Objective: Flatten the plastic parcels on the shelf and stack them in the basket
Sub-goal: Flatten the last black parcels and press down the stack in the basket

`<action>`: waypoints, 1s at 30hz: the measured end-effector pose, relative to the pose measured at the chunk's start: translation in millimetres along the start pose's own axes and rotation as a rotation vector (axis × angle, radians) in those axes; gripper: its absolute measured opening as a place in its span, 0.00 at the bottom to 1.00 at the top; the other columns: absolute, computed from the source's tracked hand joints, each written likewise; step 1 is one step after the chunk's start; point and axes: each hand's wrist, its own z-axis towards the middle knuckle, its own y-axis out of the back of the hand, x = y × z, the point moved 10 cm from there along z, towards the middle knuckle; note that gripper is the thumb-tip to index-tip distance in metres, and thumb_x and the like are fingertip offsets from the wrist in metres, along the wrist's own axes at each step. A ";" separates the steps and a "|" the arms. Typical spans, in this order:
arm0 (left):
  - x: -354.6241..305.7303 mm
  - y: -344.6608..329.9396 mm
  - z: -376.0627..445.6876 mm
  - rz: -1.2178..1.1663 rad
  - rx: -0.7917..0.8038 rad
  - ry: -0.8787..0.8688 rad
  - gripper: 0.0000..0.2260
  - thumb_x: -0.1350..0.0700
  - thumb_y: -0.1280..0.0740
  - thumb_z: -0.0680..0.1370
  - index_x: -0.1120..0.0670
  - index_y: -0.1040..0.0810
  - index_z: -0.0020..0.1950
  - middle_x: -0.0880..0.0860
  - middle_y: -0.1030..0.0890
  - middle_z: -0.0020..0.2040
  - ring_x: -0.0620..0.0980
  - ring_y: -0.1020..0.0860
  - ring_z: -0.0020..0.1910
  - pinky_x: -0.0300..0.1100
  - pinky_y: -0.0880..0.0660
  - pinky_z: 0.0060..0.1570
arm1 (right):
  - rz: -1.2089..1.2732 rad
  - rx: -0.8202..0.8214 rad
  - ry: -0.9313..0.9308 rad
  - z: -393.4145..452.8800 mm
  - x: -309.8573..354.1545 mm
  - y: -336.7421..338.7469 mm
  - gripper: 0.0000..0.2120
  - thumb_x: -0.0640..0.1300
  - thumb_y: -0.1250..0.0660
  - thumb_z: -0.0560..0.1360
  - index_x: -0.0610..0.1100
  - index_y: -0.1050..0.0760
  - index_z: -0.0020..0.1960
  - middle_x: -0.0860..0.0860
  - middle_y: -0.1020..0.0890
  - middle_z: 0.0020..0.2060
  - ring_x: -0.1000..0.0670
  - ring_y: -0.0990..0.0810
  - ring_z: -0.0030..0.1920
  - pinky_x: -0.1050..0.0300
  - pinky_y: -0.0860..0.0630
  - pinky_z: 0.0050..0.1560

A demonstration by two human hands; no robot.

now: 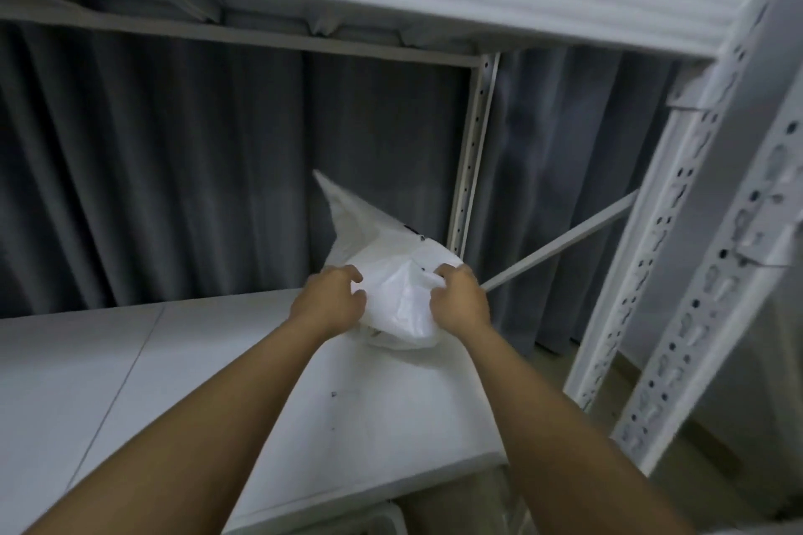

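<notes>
Gripping white parcel [391, 274], hands [332, 295] hiding its base.

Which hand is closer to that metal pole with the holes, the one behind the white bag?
Right. The right hand holds the plastic parcel just below the back post. The left hand holds the parcel's other side, farther from it.

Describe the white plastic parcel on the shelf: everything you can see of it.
The plastic parcel is a white, thin, crinkled bag, puffed rather than flat, with one corner pointing up and small dark print near its top. It sits at the right end of the white shelf. The left hand and right hand grip its near side.
</notes>
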 end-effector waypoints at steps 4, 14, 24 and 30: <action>4.8 46.7 -36.5 0.222 -0.097 -0.059 0.27 0.53 0.38 0.79 0.52 0.44 0.76 0.57 0.44 0.76 0.59 0.42 0.74 0.55 0.35 0.68 | -0.069 -0.016 0.166 -38.8 55.4 27.2 0.13 0.34 0.42 0.76 0.42 0.24 0.57 0.45 0.30 0.59 0.39 0.23 0.50 0.52 0.26 0.48; 109.2 118.8 -121.6 0.736 -0.195 0.077 0.40 0.53 0.34 0.75 0.50 0.58 0.78 0.57 0.43 0.74 0.57 0.45 0.75 0.61 0.57 0.73 | 0.259 -0.175 0.389 -128.5 104.7 41.9 0.09 0.30 0.39 0.76 0.40 0.22 0.45 0.53 0.32 0.43 0.63 0.29 0.41 0.78 0.35 0.45; 161.0 145.6 -169.2 0.519 -0.199 0.068 0.12 0.53 0.40 0.80 0.53 0.31 0.63 0.54 0.27 0.61 0.56 0.27 0.57 0.47 0.28 0.46 | 0.289 -0.190 0.498 -159.5 141.3 25.6 0.08 0.30 0.38 0.76 0.38 0.22 0.48 0.49 0.30 0.46 0.59 0.27 0.42 0.72 0.31 0.47; 170.9 146.8 -185.4 0.475 -0.217 0.031 0.13 0.53 0.40 0.80 0.53 0.33 0.65 0.53 0.27 0.64 0.56 0.27 0.56 0.44 0.31 0.42 | -0.449 0.027 0.673 -171.3 165.9 -31.0 0.14 0.45 0.35 0.75 0.46 0.29 0.60 0.50 0.26 0.55 0.46 0.26 0.52 0.56 0.32 0.41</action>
